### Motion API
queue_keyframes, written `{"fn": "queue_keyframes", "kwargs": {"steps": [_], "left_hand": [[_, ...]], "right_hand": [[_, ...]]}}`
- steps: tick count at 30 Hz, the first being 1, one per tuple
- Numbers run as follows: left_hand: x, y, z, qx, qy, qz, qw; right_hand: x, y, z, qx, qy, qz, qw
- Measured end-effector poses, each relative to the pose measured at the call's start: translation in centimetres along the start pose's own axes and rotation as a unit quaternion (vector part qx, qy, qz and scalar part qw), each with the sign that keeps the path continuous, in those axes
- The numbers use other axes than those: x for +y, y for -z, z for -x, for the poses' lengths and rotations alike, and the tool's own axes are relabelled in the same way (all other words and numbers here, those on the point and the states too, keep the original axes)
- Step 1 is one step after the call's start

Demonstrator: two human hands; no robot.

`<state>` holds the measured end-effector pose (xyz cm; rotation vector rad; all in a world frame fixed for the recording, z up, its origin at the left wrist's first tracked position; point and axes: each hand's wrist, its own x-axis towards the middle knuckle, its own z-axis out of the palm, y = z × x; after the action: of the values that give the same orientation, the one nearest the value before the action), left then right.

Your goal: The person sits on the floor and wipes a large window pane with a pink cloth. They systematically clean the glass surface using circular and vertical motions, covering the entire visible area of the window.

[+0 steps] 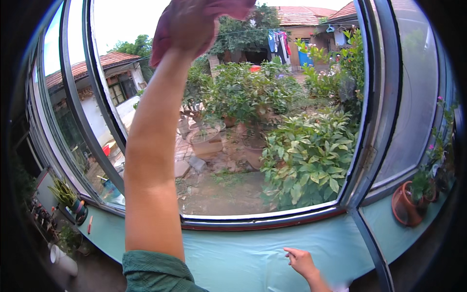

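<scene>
My left arm reaches up across the window, its green sleeve rolled above the elbow. At the top, my left hand (pixel 189 27) is closed on a dark pink cloth (pixel 162 40), spread around the hand and slightly blurred. Whether the cloth touches the glass is unclear. Lower right, over the pale turquoise sill cover (pixel 233 252), is my right hand (pixel 301 261), with one finger pointing left and the others partly curled; nothing shows in it. I cannot tell if it touches the cover. The metal window frame (pixel 262 221) runs behind it.
Potted plants stand at both ends of the sill: a snake plant (pixel 64 191) at left, a terracotta pot (pixel 408 210) at right. A red-handled tool (pixel 89 225) lies at left. A metal post (pixel 372 248) crosses at right. Beyond the window are shrubs (pixel 310 157), pots and hanging clothes.
</scene>
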<state>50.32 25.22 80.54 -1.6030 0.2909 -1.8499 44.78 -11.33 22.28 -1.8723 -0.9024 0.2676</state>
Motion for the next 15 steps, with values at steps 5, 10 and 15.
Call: {"fn": "queue_keyframes", "kwargs": {"steps": [5, 10, 15], "left_hand": [[-10.6, 6.4, 7.5, -0.03, 0.034, -0.137, 0.99], [-18.0, 12.0, 16.8, -0.07, 0.1, -0.199, 0.972], [-13.9, 13.2, 18.4, -0.124, 0.448, -0.228, 0.856]], "right_hand": [[0.5, -0.2, -0.1, -0.017, -0.015, 0.016, 1.0], [1.0, -0.7, -0.1, -0.04, 0.012, 0.048, 0.998], [0.6, -1.1, 0.6, -0.029, 0.09, 0.11, 0.989]]}}
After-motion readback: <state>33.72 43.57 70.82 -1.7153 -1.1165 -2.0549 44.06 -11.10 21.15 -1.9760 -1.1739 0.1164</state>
